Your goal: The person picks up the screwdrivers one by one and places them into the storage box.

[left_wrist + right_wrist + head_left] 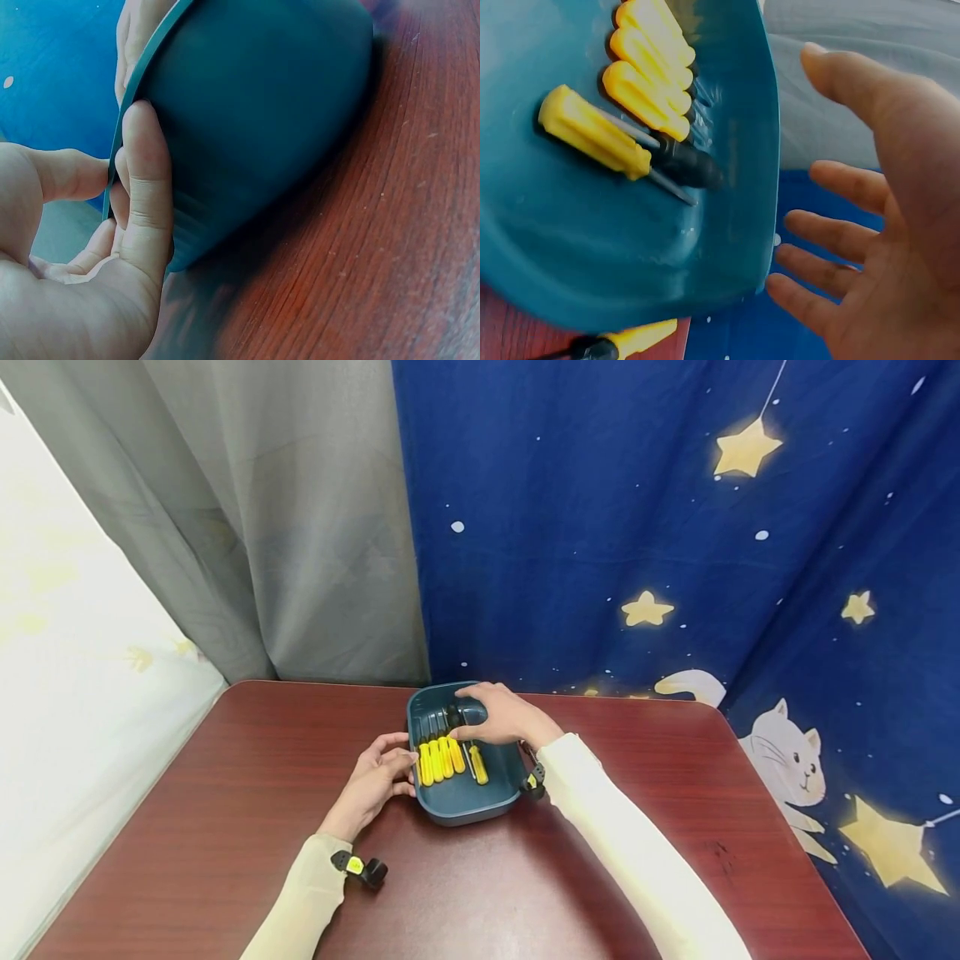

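A dark teal plastic tray (480, 795) sits on the table. My left hand (372, 779) pinches its left rim; in the left wrist view the thumb is on one side of the wall (255, 97) and fingers are on the other. Several yellow-handled screwdrivers (437, 762) lie side by side along the tray's left part. Another yellow-handled screwdriver (592, 133) lies apart from that row, against a black-handled screwdriver (686, 161) pointing the opposite way. Over the tray's far right part is my right hand (504, 714), fingers spread and holding nothing.
Outside the tray, on the table, lies a screwdriver with a yellow and black handle (641, 339), partly cut off by the frame. The reddish-brown wooden table (247, 793) ends at a grey curtain (330, 527) and a blue star-patterned curtain (555, 527).
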The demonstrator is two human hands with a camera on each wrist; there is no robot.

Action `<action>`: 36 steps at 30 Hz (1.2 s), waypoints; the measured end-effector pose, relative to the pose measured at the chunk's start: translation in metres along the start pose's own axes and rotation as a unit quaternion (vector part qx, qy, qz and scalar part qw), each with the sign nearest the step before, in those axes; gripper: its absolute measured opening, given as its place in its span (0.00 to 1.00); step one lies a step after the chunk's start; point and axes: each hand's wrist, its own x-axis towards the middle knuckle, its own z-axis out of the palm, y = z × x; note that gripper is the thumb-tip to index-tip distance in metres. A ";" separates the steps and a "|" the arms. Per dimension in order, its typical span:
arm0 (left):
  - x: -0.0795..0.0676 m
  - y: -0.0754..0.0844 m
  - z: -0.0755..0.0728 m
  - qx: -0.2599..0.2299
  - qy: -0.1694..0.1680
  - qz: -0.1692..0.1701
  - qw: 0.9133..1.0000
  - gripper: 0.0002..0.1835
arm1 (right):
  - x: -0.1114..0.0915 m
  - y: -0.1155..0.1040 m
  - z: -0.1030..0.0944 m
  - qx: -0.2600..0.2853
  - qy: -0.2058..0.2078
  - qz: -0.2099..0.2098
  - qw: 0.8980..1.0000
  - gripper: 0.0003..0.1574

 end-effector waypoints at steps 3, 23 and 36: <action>0.000 0.000 0.001 0.000 -0.001 0.001 1.000 0.30 | -0.003 0.007 -0.002 0.007 0.016 -0.009 1.000 0.54; 0.002 -0.002 0.001 -0.008 -0.003 0.004 1.000 0.29 | -0.017 0.047 -0.004 0.058 0.090 0.030 0.994 0.58; 0.001 -0.001 0.000 -0.005 -0.002 0.000 1.000 0.29 | -0.016 0.071 0.000 0.116 0.097 0.117 0.982 0.55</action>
